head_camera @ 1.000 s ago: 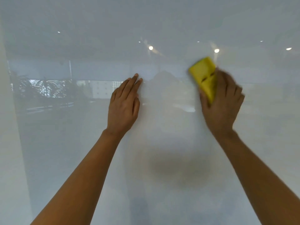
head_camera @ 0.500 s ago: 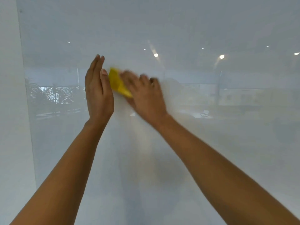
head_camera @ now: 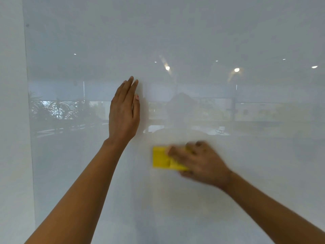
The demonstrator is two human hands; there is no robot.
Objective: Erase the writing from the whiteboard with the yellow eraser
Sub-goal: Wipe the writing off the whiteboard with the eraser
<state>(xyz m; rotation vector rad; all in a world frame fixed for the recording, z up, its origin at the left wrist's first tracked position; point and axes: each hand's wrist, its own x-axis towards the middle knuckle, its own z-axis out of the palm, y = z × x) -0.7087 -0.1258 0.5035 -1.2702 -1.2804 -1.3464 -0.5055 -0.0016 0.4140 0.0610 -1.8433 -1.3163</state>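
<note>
The right hand (head_camera: 198, 162) is motion-blurred, gripping the yellow eraser (head_camera: 162, 158) against the whiteboard (head_camera: 246, 173) near its middle, fingers covering the eraser's right end. No writing can be made out on the glossy board; the left hand (head_camera: 124, 110) lies open and flat toward its left edge.

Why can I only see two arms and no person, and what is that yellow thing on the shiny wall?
The camera sits on the person's head and looks forward, so you see what they see: just their own two arms reaching out. The shiny wall is a whiteboard, so glossy that it mirrors ceiling lights and plants from the room behind. The left hand lies flat and open against the board, fingers pointing up. The right hand is lower down and holds the yellow eraser, a block for wiping off pen marks. Its fingers are wrapped over the eraser, pressing it to the board. That hand and the eraser look blurry, which suggests quick rubbing. I cannot see any writing on the board in this picture.
</note>
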